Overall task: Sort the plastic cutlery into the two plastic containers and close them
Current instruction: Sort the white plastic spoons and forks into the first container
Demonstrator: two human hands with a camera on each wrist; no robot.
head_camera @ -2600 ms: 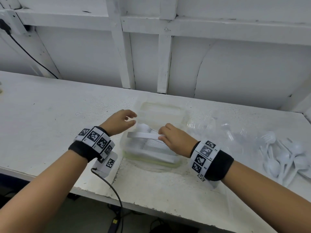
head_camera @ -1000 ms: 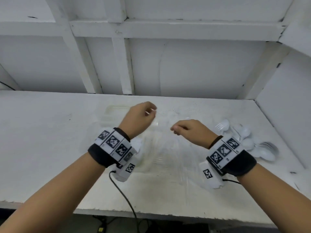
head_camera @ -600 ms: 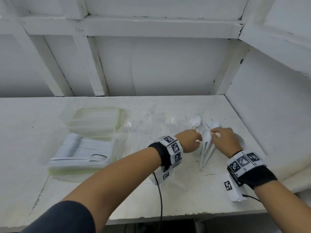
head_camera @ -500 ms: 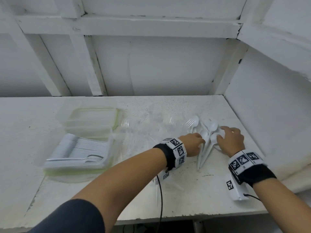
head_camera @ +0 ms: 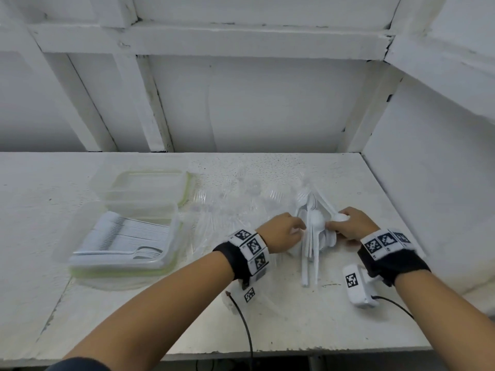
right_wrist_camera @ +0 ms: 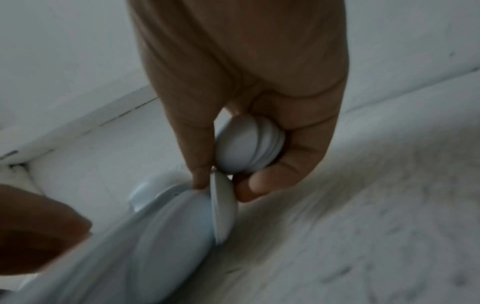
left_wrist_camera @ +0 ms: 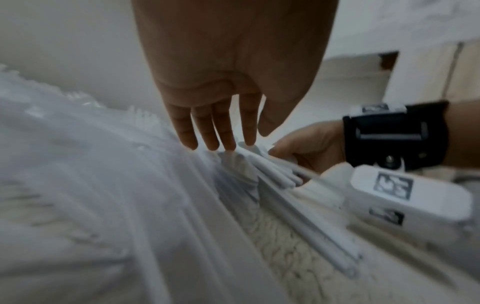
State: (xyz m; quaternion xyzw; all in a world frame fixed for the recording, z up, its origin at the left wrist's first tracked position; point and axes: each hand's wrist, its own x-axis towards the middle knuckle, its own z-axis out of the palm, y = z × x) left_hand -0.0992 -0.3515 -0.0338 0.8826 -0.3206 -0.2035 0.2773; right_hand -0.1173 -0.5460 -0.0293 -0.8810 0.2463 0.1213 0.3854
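A bundle of white plastic spoons (head_camera: 314,231) lies on the white table (head_camera: 267,317), right of centre. My right hand (head_camera: 333,226) grips several stacked spoon bowls (right_wrist_camera: 249,144) between thumb and fingers. My left hand (head_camera: 298,227) presses its straight fingertips (left_wrist_camera: 228,144) against the bundle's left side. The spoon handles (left_wrist_camera: 280,174) point toward me. At the left, an open container with a green seal (head_camera: 171,253) holds a row of white forks (head_camera: 128,236); its lid (head_camera: 144,186) lies behind. A clear plastic container (head_camera: 238,207) sits between it and the spoons, hard to make out.
A white wall (head_camera: 428,183) closes the table's right end, close to my right hand. The back wall has white beams (head_camera: 150,103). Each wrist wears a camera band with a cable (head_camera: 246,330) trailing over the front edge.
Both hands left the fork container and moved right to the loose spoons. They have pushed the spoons together into one bundle, and the right hand has taken hold of the bowls.
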